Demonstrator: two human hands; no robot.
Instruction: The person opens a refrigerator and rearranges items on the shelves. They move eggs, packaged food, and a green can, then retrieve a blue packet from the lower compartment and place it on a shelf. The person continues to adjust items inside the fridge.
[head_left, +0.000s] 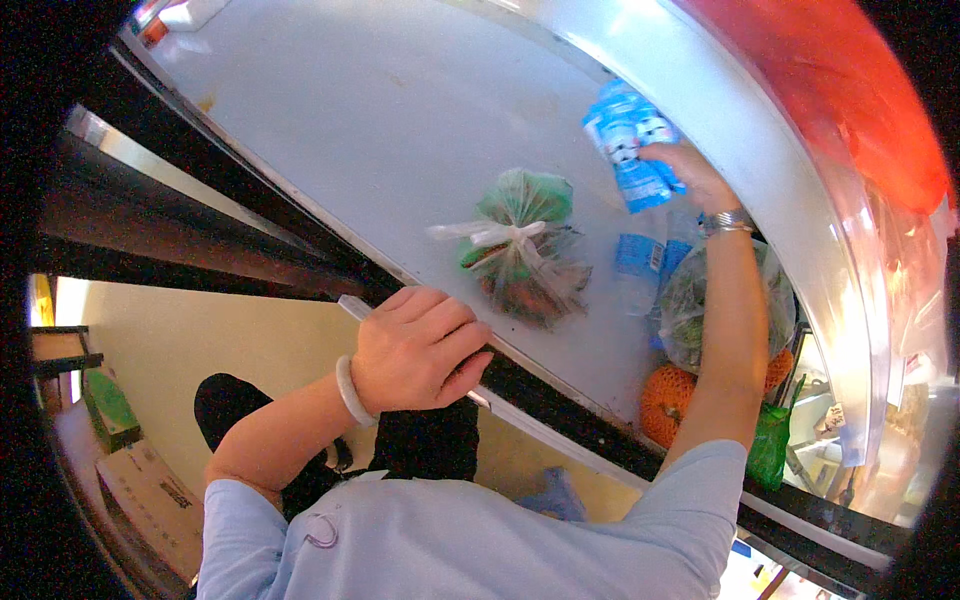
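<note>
My right hand (694, 176) grips a bundle of blue plastic packets (634, 146) with a white printed figure, at the far side of a pale shelf (360, 97). The packets look slightly blurred. Below that hand lie clear plastic bottles (637, 259) with blue labels. Under my right forearm, a clear bag (679, 300) with green contents is partly hidden. My left hand (424, 349) is curled over the shelf's dark front edge (529, 382). Between my hands sits a knotted clear plastic bag (517, 259) with green and brownish-red contents.
An orange mesh-covered bundle (666, 405) and a green bag (769, 446) lie near the right end. A curved clear panel (795, 150) rises along the far side, with red plastic (862, 97) beyond it. A cardboard box (154, 510) stands at lower left.
</note>
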